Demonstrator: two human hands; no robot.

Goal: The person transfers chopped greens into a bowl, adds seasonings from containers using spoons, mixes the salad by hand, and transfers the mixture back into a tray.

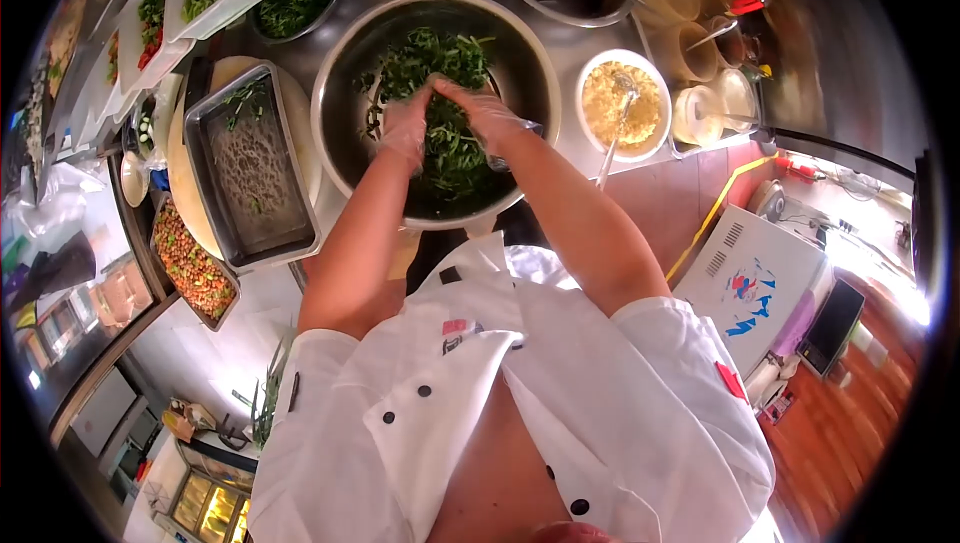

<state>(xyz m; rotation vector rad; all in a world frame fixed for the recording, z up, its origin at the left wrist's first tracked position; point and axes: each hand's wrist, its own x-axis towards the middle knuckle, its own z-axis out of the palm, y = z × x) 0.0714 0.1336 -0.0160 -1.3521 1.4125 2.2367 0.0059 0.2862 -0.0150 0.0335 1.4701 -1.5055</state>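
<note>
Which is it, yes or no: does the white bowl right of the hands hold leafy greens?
No: the white bowl holds pale, finely chopped food and a spoon.

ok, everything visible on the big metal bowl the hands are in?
The big bowl looks like shiny steel: round, wide-mouthed, with a pale rim and smooth, darker inner wall. It sits upright on the counter in front of the person. Leafy greens lie inside, leaving bare wall showing at left and right. The left hand and right hand, in clear gloves, are at the greens inside its mouth; whether either touches the metal can't be told.
</note>
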